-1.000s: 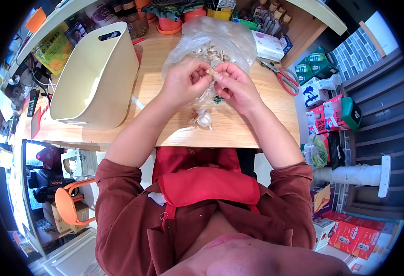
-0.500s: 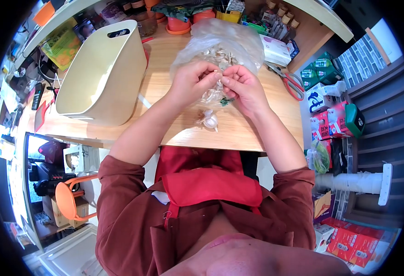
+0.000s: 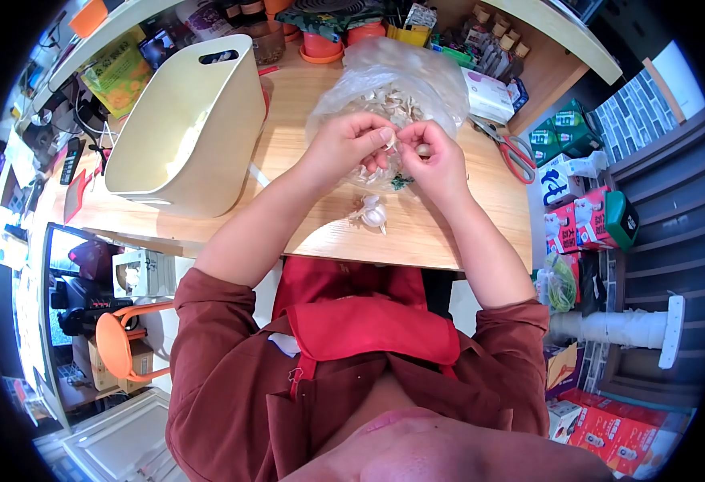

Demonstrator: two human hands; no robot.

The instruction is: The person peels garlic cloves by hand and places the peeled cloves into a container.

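My left hand [image 3: 351, 146] and my right hand [image 3: 434, 158] are close together above an open plastic bag [image 3: 340, 90] of garlic skins [image 3: 393, 104]. Between my left thumb and fingers is a pale garlic clove [image 3: 390, 142], partly covered by the fingertips. My right thumb and index finger are pinched together beside it. A small rounded piece, apparently another clove [image 3: 423, 150], shows in the curled right fingers. Nearer the table's front edge, below my hands, lies a garlic bulb [image 3: 374, 215] with some loose skin.
A tall cream bin [image 3: 232, 136] stands on the wooden table [image 3: 320, 237] at left, with pale pieces inside. Red-handled scissors [image 3: 517, 159] and a white box [image 3: 487, 95] lie at right. Behind are orange pots [image 3: 320, 46] and corked bottles [image 3: 501, 40].
My fingertips have moved slightly apart, and the rounded piece now shows in my right hand. The whole view has shifted a little.
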